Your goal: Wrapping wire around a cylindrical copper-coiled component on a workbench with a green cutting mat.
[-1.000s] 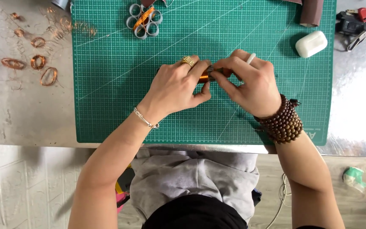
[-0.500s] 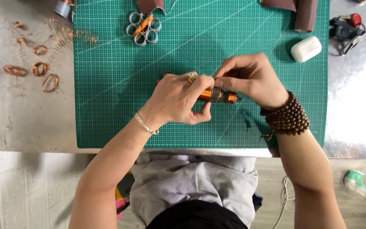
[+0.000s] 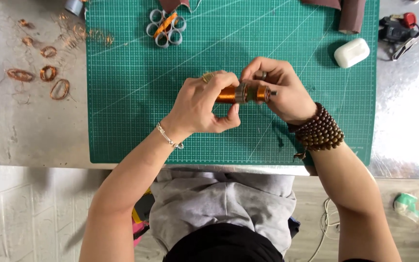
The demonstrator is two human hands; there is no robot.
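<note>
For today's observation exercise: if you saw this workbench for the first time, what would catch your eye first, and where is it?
First, the copper wire spool, held between the left hand and right hand above the middle of the green cutting mat. Next, the dark wooden bead bracelets stacked on the right wrist. Then the loose copper wire coils lying on the metal table, left of the mat.

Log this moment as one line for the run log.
left hand: grips copper coil spool | right hand: grips spool's other end | above green cutting mat

I see a shiny metal table (image 3: pixel 35 140), white wall tiles (image 3: pixel 20 213) and a wooden floor (image 3: pixel 403 233).
</note>
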